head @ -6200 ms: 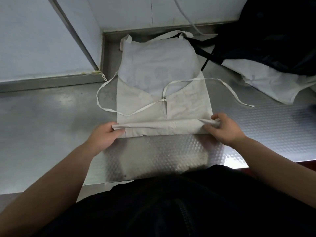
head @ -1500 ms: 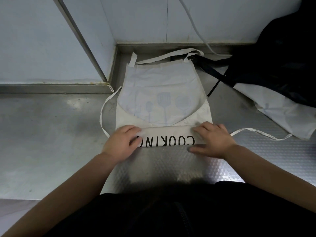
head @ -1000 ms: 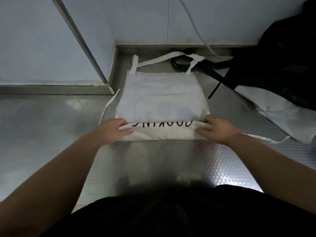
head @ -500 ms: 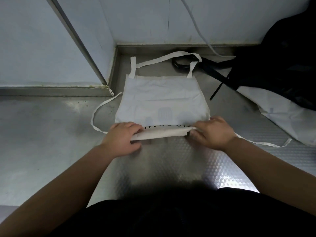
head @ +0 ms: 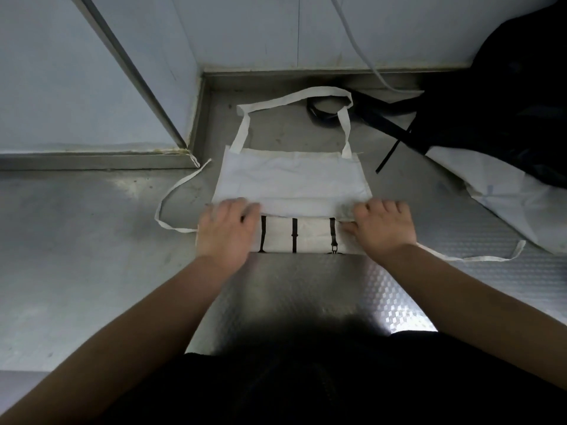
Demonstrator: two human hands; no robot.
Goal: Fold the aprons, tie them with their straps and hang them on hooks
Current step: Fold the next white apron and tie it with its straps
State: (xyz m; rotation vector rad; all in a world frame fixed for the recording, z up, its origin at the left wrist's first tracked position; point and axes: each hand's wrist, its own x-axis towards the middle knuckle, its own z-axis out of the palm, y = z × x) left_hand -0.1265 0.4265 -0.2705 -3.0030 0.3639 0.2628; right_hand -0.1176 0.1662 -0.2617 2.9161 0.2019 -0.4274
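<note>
A cream apron [head: 291, 179] lies flat on the steel counter [head: 76, 256], its near end rolled into a band [head: 294, 234] crossed by black printed lines. My left hand [head: 227, 231] presses the band's left end, fingers curled over the fold. At the band's right end my right hand [head: 383, 228] does the same. The neck loop [head: 294, 99] stretches toward the back wall. One waist strap [head: 171, 197] curls out to the left. The other strap [head: 478, 257] trails to the right.
A second pale apron [head: 503, 197] lies crumpled at the right under a black bag [head: 506, 102] whose dark straps reach toward the neck loop. A white cable [head: 362, 53] hangs down the back wall. A wall corner [head: 184, 142] juts in at the left.
Both hands have rolled the apron's near end further away from me. The flat part is shorter, the lettering is rolled out of sight, and black lines now show on the band.
</note>
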